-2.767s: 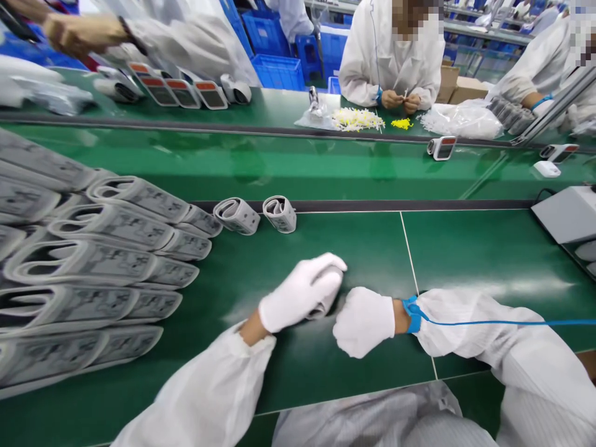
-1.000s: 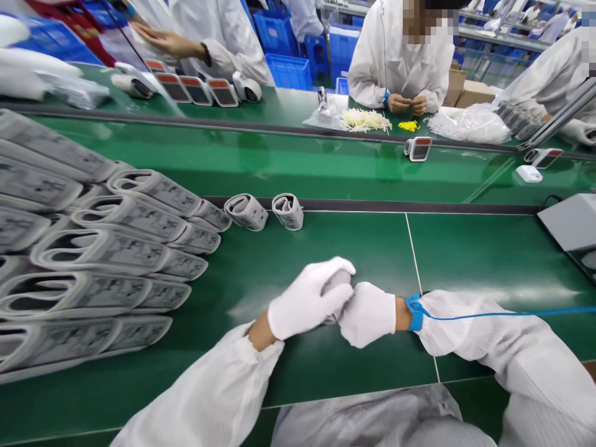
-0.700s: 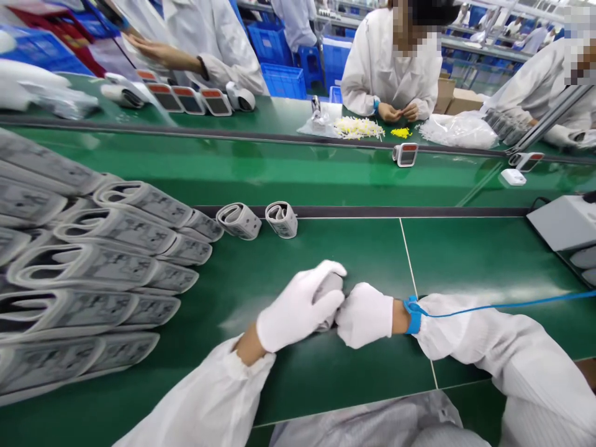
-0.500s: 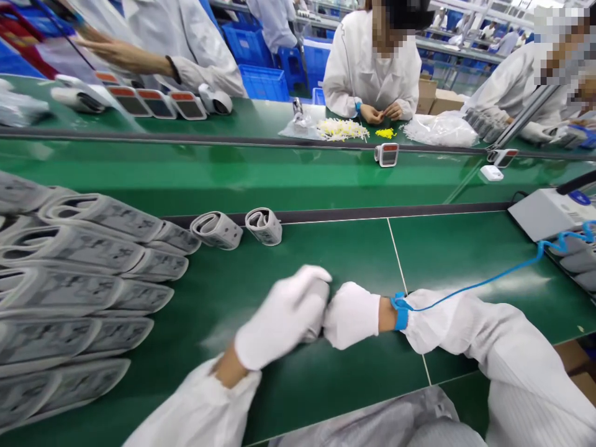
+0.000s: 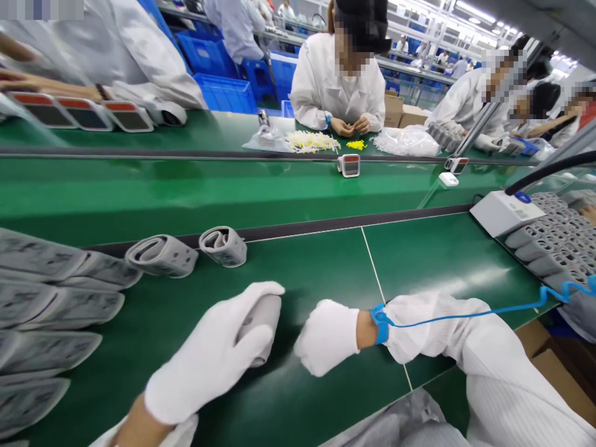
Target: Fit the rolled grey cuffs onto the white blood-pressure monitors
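Left hand (image 5: pixel 205 355) curled round a rolled cuff (image 5: pixel 264 323), right hand (image 5: pixel 327 338) bunched and empty just beside it

The cuff sits in the left fingers low over the green belt (image 5: pixel 298 397) at bottom centre; with one hand on it, a loose grip could let it slip or spring open. A wide left-hand sweep could knock the cuff pile (image 5: pixel 46 304) at left, and the blue wrist strap (image 5: pixel 380 324) trailing right could catch on something. Against the frame just before, the right hand has parted from the cuff, and the view has swung so that a second pile (image 5: pixel 559 233) shows at right
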A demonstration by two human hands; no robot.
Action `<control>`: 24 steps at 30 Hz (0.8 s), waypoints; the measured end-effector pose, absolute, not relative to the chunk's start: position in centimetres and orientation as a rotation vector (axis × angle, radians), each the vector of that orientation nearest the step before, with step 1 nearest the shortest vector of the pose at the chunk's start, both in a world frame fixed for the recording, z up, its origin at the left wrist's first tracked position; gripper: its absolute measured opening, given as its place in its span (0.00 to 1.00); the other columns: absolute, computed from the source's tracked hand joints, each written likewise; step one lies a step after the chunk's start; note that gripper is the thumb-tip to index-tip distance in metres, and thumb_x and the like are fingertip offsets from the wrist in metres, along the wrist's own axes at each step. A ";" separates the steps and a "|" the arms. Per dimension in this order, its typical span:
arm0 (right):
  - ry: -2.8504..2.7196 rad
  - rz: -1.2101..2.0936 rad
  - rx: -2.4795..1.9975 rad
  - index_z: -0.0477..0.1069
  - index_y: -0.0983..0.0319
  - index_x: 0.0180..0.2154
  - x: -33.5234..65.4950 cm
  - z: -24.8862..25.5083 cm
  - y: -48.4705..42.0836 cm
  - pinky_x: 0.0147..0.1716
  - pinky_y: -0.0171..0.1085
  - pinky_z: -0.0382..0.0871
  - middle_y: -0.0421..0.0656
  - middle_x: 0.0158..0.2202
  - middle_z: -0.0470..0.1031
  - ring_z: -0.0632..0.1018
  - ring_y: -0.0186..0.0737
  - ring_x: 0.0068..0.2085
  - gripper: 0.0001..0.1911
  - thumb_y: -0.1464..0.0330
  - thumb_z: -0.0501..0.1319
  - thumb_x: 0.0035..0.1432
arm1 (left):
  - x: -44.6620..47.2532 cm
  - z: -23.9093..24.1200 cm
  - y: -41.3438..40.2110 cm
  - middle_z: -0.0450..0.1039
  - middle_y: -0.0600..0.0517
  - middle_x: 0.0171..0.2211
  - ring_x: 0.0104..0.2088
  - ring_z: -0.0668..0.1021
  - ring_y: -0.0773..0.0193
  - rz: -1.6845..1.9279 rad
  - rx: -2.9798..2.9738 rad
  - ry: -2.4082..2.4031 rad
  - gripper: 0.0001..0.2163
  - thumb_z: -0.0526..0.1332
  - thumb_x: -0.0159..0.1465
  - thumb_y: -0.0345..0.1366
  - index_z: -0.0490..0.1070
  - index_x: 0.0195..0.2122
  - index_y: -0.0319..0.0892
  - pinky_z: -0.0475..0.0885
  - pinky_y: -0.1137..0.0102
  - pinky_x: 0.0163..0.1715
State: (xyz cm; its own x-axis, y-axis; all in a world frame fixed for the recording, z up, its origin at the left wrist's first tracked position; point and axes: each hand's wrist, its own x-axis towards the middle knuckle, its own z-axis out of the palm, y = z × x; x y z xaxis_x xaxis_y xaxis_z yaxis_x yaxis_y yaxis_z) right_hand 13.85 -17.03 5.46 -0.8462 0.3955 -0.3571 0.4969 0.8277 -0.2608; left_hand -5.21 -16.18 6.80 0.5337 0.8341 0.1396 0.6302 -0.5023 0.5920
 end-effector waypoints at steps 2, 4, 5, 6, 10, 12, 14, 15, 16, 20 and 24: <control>2.762 -0.521 0.621 0.73 0.62 0.27 13.8 5.4 -17.2 0.26 0.38 0.59 0.42 0.30 0.78 0.75 0.40 0.32 0.09 0.68 0.61 0.60 | -5.2 6.6 -16.0 0.81 0.49 0.40 0.36 0.83 0.54 0.525 2.291 1.125 0.18 0.55 0.61 0.44 0.72 0.49 0.44 0.78 0.66 0.35; 2.767 -0.511 0.624 0.73 0.62 0.27 13.8 5.4 -17.3 0.26 0.37 0.60 0.41 0.30 0.78 0.75 0.39 0.32 0.10 0.67 0.62 0.60 | -5.3 6.4 -15.9 0.82 0.50 0.41 0.37 0.83 0.54 0.503 2.269 1.059 0.18 0.56 0.60 0.45 0.73 0.48 0.46 0.78 0.66 0.37; 2.764 -0.493 0.644 0.73 0.61 0.27 13.8 5.4 -17.3 0.26 0.37 0.59 0.41 0.30 0.78 0.74 0.39 0.32 0.10 0.67 0.61 0.61 | -5.3 6.3 -15.8 0.81 0.49 0.42 0.38 0.83 0.53 0.544 2.244 1.070 0.18 0.55 0.60 0.46 0.73 0.48 0.46 0.78 0.66 0.37; 2.759 -0.471 0.676 0.72 0.61 0.27 13.8 5.3 -17.4 0.25 0.38 0.59 0.41 0.30 0.78 0.75 0.40 0.31 0.10 0.66 0.61 0.61 | -5.4 6.3 -15.8 0.81 0.49 0.43 0.38 0.83 0.53 0.595 2.215 1.075 0.19 0.54 0.61 0.47 0.73 0.49 0.46 0.78 0.67 0.37; 2.798 -0.467 0.611 0.70 0.62 0.25 13.8 4.9 -17.3 0.25 0.38 0.58 0.42 0.31 0.78 0.76 0.40 0.34 0.12 0.67 0.60 0.61 | -5.1 6.1 -16.1 0.81 0.49 0.40 0.34 0.82 0.54 0.653 2.149 0.979 0.21 0.51 0.64 0.52 0.72 0.48 0.45 0.77 0.67 0.34; 2.827 -0.466 0.564 0.68 0.62 0.23 13.9 4.4 -17.3 0.25 0.38 0.58 0.41 0.30 0.78 0.75 0.40 0.34 0.13 0.67 0.60 0.60 | -5.1 6.0 -16.1 0.81 0.49 0.41 0.36 0.81 0.54 0.582 2.157 0.924 0.21 0.52 0.65 0.53 0.73 0.47 0.44 0.77 0.67 0.35; 2.878 -0.423 0.607 0.67 0.62 0.23 14.0 3.8 -17.3 0.25 0.38 0.57 0.41 0.29 0.77 0.74 0.40 0.32 0.14 0.66 0.59 0.60 | -5.5 5.9 -15.9 0.80 0.47 0.44 0.39 0.81 0.52 0.605 2.131 0.952 0.24 0.50 0.66 0.56 0.73 0.48 0.44 0.77 0.66 0.39; 2.911 -0.393 0.637 0.66 0.61 0.23 14.0 3.4 -17.4 0.25 0.38 0.56 0.41 0.28 0.76 0.74 0.39 0.31 0.14 0.65 0.59 0.60 | -5.7 5.8 -15.8 0.79 0.46 0.45 0.41 0.80 0.52 0.652 2.102 0.998 0.26 0.49 0.66 0.58 0.72 0.49 0.44 0.76 0.65 0.41; 2.949 -0.367 0.637 0.66 0.61 0.23 14.1 3.0 -17.4 0.25 0.38 0.56 0.41 0.28 0.76 0.73 0.39 0.30 0.14 0.65 0.58 0.60 | -5.9 5.7 -15.7 0.78 0.46 0.46 0.41 0.80 0.52 0.718 2.064 1.051 0.27 0.47 0.67 0.59 0.72 0.49 0.43 0.76 0.65 0.42; 3.040 -0.358 0.470 0.64 0.61 0.22 14.1 1.9 -18.0 0.25 0.37 0.55 0.41 0.25 0.74 0.72 0.39 0.29 0.14 0.66 0.60 0.58 | -5.2 5.4 -15.8 0.78 0.46 0.43 0.38 0.79 0.53 0.674 1.970 1.010 0.30 0.45 0.67 0.63 0.72 0.48 0.42 0.75 0.64 0.39; 3.051 -0.388 0.500 0.61 0.61 0.20 14.1 2.1 -18.4 0.24 0.36 0.53 0.40 0.21 0.71 0.71 0.38 0.27 0.16 0.65 0.60 0.57 | -4.8 5.9 -15.9 0.78 0.46 0.44 0.40 0.79 0.52 0.643 1.941 1.000 0.30 0.47 0.66 0.63 0.73 0.48 0.43 0.75 0.63 0.43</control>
State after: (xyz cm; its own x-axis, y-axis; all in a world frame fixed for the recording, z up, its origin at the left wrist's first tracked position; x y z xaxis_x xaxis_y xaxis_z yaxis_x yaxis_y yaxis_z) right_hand 14.13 -18.36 2.06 -0.9482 0.3110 -0.0652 0.3174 0.9175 -0.2398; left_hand -4.82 -15.94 5.93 0.5504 0.8326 0.0625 0.4027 -0.3303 0.8537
